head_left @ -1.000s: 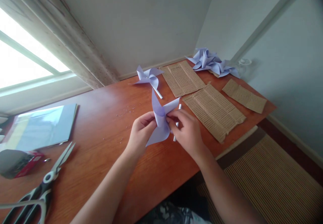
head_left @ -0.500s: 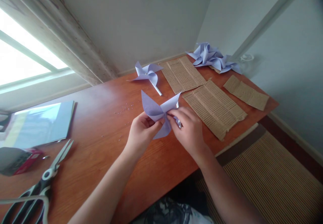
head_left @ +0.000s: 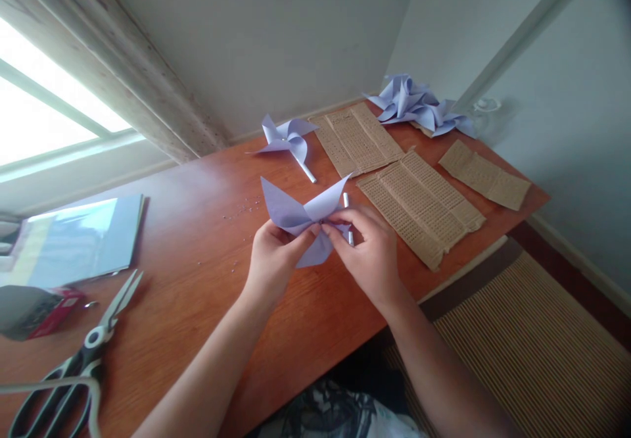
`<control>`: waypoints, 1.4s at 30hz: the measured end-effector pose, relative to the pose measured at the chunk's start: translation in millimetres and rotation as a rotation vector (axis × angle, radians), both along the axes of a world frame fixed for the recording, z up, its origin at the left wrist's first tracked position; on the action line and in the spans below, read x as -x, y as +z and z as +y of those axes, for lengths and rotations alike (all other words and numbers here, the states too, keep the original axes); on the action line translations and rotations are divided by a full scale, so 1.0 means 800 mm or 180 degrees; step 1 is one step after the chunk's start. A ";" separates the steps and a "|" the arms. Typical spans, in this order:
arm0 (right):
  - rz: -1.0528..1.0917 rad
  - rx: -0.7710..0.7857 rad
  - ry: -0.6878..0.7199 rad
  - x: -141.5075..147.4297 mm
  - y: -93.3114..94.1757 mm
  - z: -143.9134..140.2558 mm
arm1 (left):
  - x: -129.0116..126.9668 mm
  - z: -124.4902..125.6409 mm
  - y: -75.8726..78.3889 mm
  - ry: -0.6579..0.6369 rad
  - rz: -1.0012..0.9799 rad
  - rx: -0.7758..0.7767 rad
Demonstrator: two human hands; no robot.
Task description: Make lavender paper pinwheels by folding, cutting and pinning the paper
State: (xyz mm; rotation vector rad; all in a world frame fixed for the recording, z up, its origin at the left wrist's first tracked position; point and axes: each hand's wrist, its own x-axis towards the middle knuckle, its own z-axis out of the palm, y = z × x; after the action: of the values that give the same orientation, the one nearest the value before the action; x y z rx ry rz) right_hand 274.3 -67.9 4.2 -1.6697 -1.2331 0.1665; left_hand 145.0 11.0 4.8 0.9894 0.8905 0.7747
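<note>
While both hands meet at the middle of the frame, they pinch a lilac paper pinwheel [head_left: 302, 218] at its centre, just above the wooden table [head_left: 207, 254]. Left hand [head_left: 274, 262] grips the pinwheel from below and the left, thumb pressed up against the folded centre, fingers curled shut on the paper. Right hand [head_left: 369, 254] closes on the same centre from the right, thumb and forefinger tips together on it; a thin white stick [head_left: 347, 209] shows behind those fingers, though whether the hand holds it cannot be told. Two blades of the pinwheel spread up and outward, one toward the upper left, one toward the upper right, and a third hangs down between the hands.

Toward the upper middle of the frame lies a finished pinwheel [head_left: 286, 139] on its stick. A pile of more pinwheels [head_left: 419, 108] sits in the far right corner of the table. Three brown perforated cards [head_left: 419, 204] lie flat right of the hands. Scissors [head_left: 73, 365] rest at lower left, with a glossy sheet [head_left: 73, 237] above them
</note>
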 end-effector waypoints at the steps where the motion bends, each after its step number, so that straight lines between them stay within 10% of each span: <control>1: -0.0011 -0.0004 -0.0055 0.000 0.000 0.000 | 0.000 0.000 0.000 0.0060 0.0024 -0.0002; 32: -0.0743 -0.0404 -0.0168 0.004 -0.008 0.004 | -0.012 0.000 -0.019 0.0387 -0.0257 0.0501; 42: -0.0596 0.0771 0.1010 0.027 -0.037 -0.177 | -0.005 0.015 -0.043 0.0887 -0.0174 0.0021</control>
State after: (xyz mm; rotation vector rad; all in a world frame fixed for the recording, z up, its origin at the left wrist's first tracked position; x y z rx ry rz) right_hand 252.5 -209.8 -25.3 -1.7135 -1.6726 0.3726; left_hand 148.7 22.9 -29.9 0.8434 0.9949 1.0287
